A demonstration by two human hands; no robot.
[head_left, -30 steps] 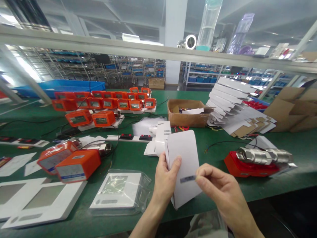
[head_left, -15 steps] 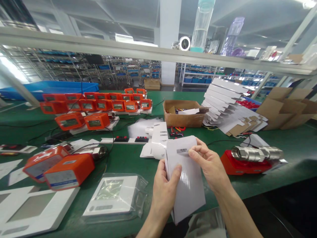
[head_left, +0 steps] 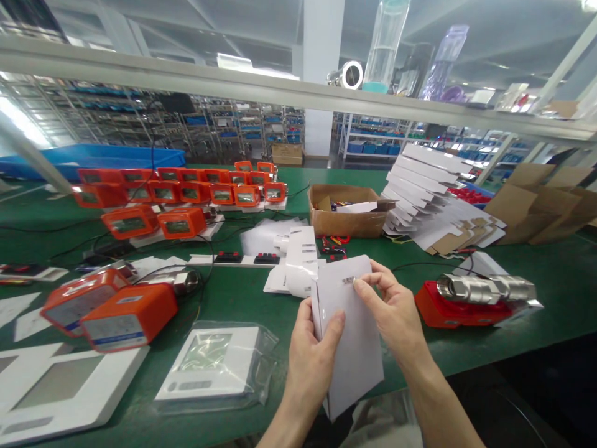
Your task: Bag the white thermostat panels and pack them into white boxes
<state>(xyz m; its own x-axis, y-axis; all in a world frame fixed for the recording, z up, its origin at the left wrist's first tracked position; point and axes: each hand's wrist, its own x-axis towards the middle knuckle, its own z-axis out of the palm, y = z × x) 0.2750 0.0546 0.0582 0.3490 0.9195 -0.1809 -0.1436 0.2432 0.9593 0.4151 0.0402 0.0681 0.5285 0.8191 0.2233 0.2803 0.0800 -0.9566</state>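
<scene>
A flat white cardboard box [head_left: 357, 348] is held tilted over the table's front edge. My left hand [head_left: 312, 351] grips its left side, thumb on the front face and fingers behind. A small barcode label [head_left: 347, 280] lies near the box's top edge. The thumb of my right hand [head_left: 389, 305] presses at the label's right end, its fingers curled at the box's upper right edge. Just beyond the box is a roll of white labels [head_left: 301, 267]. To the left lies a white panel with a screen [head_left: 217, 361] in a clear plastic bag.
Orange-cased devices [head_left: 125, 317] stand at left, with more in rows behind. An open brown carton [head_left: 347, 221] and stacked white folded boxes [head_left: 415, 193] are at the back. Metal fittings on a red device [head_left: 466, 298] lie at right. A shelf beam [head_left: 280, 93] crosses above.
My right thumb has shifted slightly left along the label, which now looks flatter against the box. The box has tilted a little; my left hand keeps its grip.
</scene>
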